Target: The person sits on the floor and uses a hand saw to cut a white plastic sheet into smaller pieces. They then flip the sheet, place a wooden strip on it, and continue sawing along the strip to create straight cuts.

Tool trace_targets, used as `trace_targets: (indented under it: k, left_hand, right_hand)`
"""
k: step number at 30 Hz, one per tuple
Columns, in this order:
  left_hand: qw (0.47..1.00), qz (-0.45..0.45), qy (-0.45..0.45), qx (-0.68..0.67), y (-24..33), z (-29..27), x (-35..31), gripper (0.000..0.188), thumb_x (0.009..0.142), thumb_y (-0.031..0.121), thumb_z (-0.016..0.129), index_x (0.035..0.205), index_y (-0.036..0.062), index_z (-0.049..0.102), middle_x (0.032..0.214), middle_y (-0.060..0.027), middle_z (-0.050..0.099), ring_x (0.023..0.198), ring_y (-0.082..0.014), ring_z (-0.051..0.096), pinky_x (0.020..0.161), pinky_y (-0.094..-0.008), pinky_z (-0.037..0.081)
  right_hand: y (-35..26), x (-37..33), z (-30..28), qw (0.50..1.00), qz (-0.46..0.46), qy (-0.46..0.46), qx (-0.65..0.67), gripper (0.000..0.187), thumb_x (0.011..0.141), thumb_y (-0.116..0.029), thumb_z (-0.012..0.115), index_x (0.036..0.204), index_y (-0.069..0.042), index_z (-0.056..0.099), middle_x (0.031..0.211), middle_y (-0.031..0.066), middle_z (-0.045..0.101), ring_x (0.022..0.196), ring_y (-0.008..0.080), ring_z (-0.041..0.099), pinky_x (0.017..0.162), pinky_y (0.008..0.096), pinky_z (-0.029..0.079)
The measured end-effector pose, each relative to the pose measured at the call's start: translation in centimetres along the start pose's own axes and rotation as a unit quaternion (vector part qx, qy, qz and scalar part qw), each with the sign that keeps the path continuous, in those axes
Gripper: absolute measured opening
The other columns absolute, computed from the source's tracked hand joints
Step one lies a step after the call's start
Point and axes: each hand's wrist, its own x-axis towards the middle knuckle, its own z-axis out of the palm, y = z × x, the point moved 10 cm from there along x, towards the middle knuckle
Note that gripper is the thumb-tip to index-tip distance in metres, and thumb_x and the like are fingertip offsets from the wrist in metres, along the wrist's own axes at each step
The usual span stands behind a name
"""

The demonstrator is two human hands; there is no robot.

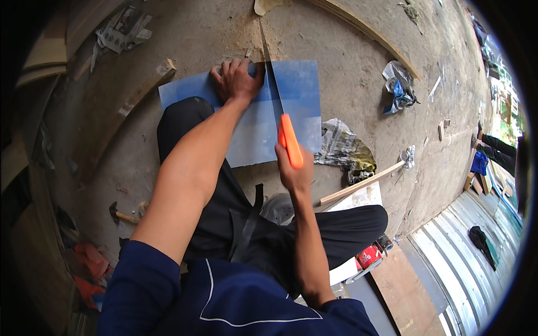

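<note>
A blue sheet (302, 101), paler toward its near side, lies in front of my bent legs. My left hand (238, 84) rests at its far edge, fingers spread and bent over that edge, thumb close to the saw blade. With my right hand (296, 172) I grip the orange handle of a hand saw (290, 140). Its long dark blade crosses the sheet and reaches past the far edge, beside a straight pale line on the sheet. Whether the teeth touch the sheet or go through it, I cannot tell.
Sawdust (246, 36) covers the floor beyond the sheet. Crumpled newspaper (339, 143) and a wooden strip (361, 183) lie to the right. A hammer (123, 214) is at the left, and a red can (369, 256) stands by my right knee. Another person's legs (499, 147) show far right.
</note>
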Motion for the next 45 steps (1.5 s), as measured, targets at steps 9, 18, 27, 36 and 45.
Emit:
trace_targets:
  k: [9, 18, 27, 36, 45]
  left_hand:
    - [1.0, 0.0, 0.012, 0.016, -0.5, 0.0, 0.2, 0.051, 0.091, 0.056, 0.044, 0.099, 0.0132, 0.07, 0.103, -0.0052, 0.064, 0.108, -0.0234, 0.052, 0.105, -0.0488, 0.02]
    - [1.0, 0.003, -0.013, 0.028, 0.5, 1.0, 0.2, 0.039, 0.096, 0.039, 0.04, 0.094, 0.0122, 0.069, 0.101, -0.0053, 0.065, 0.104, -0.0228, 0.054, 0.103, -0.0494, 0.022]
    - [1.0, 0.005, -0.01, 0.019, -0.1, 0.7, 0.1, 0.037, 0.098, 0.036, 0.038, 0.095, 0.0131, 0.067, 0.103, -0.0037, 0.065, 0.106, -0.0224, 0.054, 0.102, -0.0476, 0.023]
    - [0.999, 0.013, 0.03, 0.02, -0.5, 0.5, -0.1, 0.038, 0.098, 0.036, 0.038, 0.092, 0.0124, 0.067, 0.099, -0.0056, 0.064, 0.103, -0.0239, 0.054, 0.101, -0.0474, 0.024]
    - [0.998, 0.03, 0.047, 0.003, 0.5, 0.4, 0.1, 0.034, 0.097, 0.033, 0.042, 0.088, 0.0127, 0.068, 0.095, -0.0052, 0.064, 0.098, -0.0234, 0.055, 0.098, -0.0472, 0.026]
  right_hand:
    - [-0.4, -1.9, -0.5, 1.0, -0.018, -0.002, -0.014, 0.022, 0.083, -0.015, 0.065, 0.072, 0.002, 0.057, 0.06, 0.0179, 0.054, 0.051, 0.0338, 0.052, 0.05, 0.0387, 0.04]
    - [-0.7, 4.4, 0.9, 1.0, -0.002, -0.012, -0.024, 0.021, 0.083, -0.013, 0.064, 0.071, 0.003, 0.054, 0.059, 0.0174, 0.054, 0.05, 0.0301, 0.052, 0.051, 0.0387, 0.04]
    - [-1.0, -1.6, -0.4, 0.999, -0.038, -0.008, -0.026, 0.021, 0.084, -0.015, 0.063, 0.075, 0.003, 0.057, 0.063, 0.0171, 0.057, 0.052, 0.0314, 0.055, 0.052, 0.0366, 0.042]
    - [0.3, -3.5, -0.4, 0.999, -0.044, 0.001, -0.017, 0.021, 0.083, -0.014, 0.063, 0.072, 0.003, 0.056, 0.059, 0.0179, 0.054, 0.05, 0.0302, 0.051, 0.051, 0.0376, 0.04]
    - [0.8, 2.7, 0.9, 1.0, -0.001, -0.008, -0.002, 0.023, 0.084, -0.014, 0.063, 0.071, 0.003, 0.055, 0.057, 0.0158, 0.052, 0.05, 0.0285, 0.052, 0.05, 0.0362, 0.04]
